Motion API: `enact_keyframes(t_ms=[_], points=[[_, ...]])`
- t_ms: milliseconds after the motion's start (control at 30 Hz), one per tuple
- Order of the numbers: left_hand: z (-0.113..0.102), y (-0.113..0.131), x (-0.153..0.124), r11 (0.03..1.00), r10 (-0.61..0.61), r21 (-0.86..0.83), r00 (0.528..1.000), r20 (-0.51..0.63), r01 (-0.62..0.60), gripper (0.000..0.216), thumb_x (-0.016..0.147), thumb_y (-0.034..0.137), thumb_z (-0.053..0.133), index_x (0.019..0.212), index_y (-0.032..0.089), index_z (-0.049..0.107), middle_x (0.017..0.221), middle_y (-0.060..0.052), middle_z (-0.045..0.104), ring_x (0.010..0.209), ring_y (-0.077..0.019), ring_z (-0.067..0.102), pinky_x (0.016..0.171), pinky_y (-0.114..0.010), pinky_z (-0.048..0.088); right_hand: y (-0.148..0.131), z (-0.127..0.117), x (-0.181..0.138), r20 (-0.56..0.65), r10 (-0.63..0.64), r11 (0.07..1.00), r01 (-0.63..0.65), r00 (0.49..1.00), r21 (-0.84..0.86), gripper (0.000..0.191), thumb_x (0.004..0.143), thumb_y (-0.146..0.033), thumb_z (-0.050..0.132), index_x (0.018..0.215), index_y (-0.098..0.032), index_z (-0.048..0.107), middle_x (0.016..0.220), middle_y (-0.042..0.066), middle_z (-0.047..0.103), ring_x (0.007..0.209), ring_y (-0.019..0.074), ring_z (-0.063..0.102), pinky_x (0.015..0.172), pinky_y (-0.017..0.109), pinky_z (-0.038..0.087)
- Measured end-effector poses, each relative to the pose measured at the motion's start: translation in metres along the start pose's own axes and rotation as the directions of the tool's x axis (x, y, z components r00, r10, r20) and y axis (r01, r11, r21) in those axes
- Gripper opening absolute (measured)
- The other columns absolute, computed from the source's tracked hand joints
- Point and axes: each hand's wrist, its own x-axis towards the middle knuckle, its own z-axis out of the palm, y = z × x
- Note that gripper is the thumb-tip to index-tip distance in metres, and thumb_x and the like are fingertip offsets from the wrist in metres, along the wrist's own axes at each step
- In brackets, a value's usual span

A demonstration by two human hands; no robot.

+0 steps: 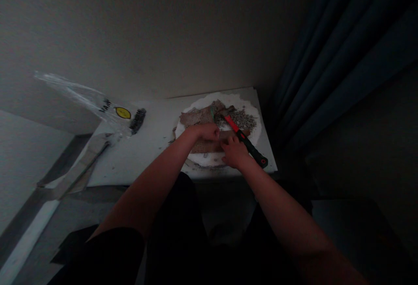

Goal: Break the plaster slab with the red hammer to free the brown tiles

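Note:
Several flat, rough brown pieces like bark or board lie on a round, white, uneven-edged mat (209, 159). My left hand (208, 131) is closed over the near brown piece (204, 147); its fingertips and what they pinch are hard to make out. From the right, my right hand (235, 150) grips the end of that same piece with bent fingers. Close beside it lies a long tool with a red front and a black handle (250, 144). Another brown piece (197, 116) rests behind my left hand, and grey-brown crumbs (244, 120) are heaped to its right.
The mat lies on a low white table (150, 145) against a wall. A crumpled clear plastic bag (94, 104) with a yellow label sits at its left. Dark curtains (329, 62) hang to the right. The light is dim.

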Motion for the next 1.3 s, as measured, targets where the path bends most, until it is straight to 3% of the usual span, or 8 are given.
enact_keyframes(t_ms=[600, 1033, 1167, 1300], points=[[-0.003, 0.0, 0.004, 0.999, 0.03, 0.036, 0.997, 0.066, -0.033, 0.016, 0.074, 0.021, 0.058, 0.077, 0.015, 0.073, 0.067, -0.001, 0.065, 0.063, -0.0138, 0.05, 0.062, -0.026, 0.037, 0.001, 0.003, 0.003, -0.01, -0.003, 1.0, 0.003, 1.0, 0.002, 0.064, 0.094, -0.034, 0.056, 0.155, -0.019, 0.045, 0.157, 0.021, 0.039, 0.145, 0.0383, 0.033, 0.11, 0.05, 0.037], [-0.005, 0.002, 0.002, 0.999, 0.011, 0.036, 0.997, 0.073, -0.014, 0.018, 0.076, 0.021, 0.058, 0.083, 0.015, 0.074, 0.077, -0.002, 0.071, 0.069, -0.0144, 0.055, 0.065, -0.026, 0.038, 0.0, 0.002, 0.001, -0.009, -0.006, 1.0, 0.006, 1.0, 0.004, 0.065, 0.093, -0.034, 0.058, 0.155, -0.019, 0.045, 0.16, 0.021, 0.036, 0.146, 0.038, 0.033, 0.109, 0.049, 0.038], [-0.002, 0.006, -0.003, 0.996, 0.042, 0.074, 0.999, 0.008, -0.043, 0.018, 0.077, 0.023, 0.059, 0.087, 0.017, 0.073, 0.081, -0.002, 0.072, 0.071, -0.0147, 0.058, 0.066, -0.025, 0.039, 0.0, 0.001, 0.001, -0.014, 0.001, 1.0, -0.001, 1.0, 0.005, 0.064, 0.093, -0.034, 0.058, 0.154, -0.019, 0.046, 0.157, 0.021, 0.039, 0.144, 0.0372, 0.035, 0.109, 0.048, 0.038], [0.006, 0.016, -0.013, 0.971, 0.067, 0.237, 0.991, -0.116, -0.038, 0.021, 0.078, 0.031, 0.062, 0.089, 0.017, 0.072, 0.086, -0.007, 0.074, 0.077, -0.0204, 0.063, 0.066, -0.029, 0.04, 0.001, 0.003, 0.002, -0.014, -0.001, 1.0, 0.001, 1.0, 0.016, 0.064, 0.093, -0.033, 0.058, 0.154, -0.019, 0.046, 0.157, 0.022, 0.039, 0.144, 0.0371, 0.034, 0.111, 0.049, 0.037]])
